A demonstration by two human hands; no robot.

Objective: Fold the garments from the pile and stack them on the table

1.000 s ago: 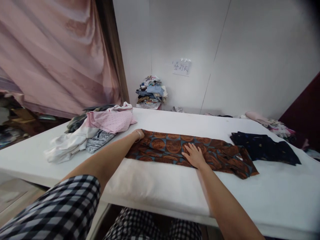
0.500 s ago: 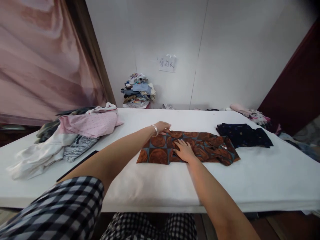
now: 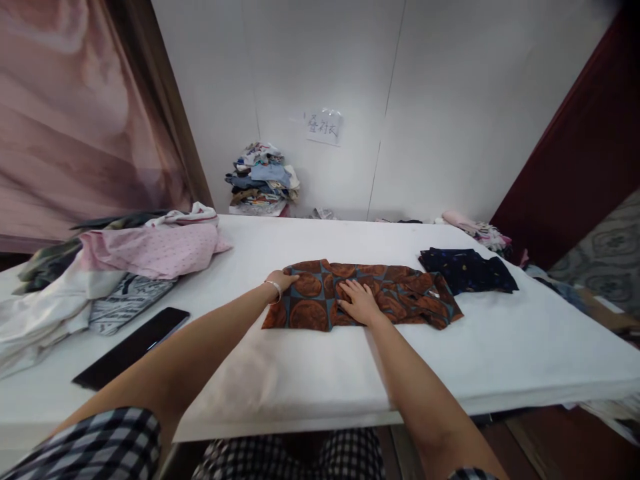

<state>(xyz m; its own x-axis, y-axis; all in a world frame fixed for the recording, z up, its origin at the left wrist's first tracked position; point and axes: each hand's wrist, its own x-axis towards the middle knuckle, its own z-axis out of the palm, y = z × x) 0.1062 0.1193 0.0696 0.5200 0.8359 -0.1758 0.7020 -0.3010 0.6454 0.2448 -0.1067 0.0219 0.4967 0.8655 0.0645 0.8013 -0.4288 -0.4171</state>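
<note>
This looks like a clothing workroom: a white bench (image 3: 310, 380) carries a brown patterned garment (image 3: 395, 297) and a clothes heap (image 3: 150, 250), a clothes stack (image 3: 265, 177) stands near the panelled wall (image 3: 440, 120), 1 handwritten sheet (image 3: 324, 127) is stuck there, and a pink curtain (image 3: 90, 127) hangs at left.

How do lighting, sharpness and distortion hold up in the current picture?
Head view: soft light on the white table, no harsh glare there; head view: brown patterned garment, left hand and right hand readable, far clothes pile softer; head view: top right corner darkened, left sleeve seemingly stretched by a wide lens.
</note>
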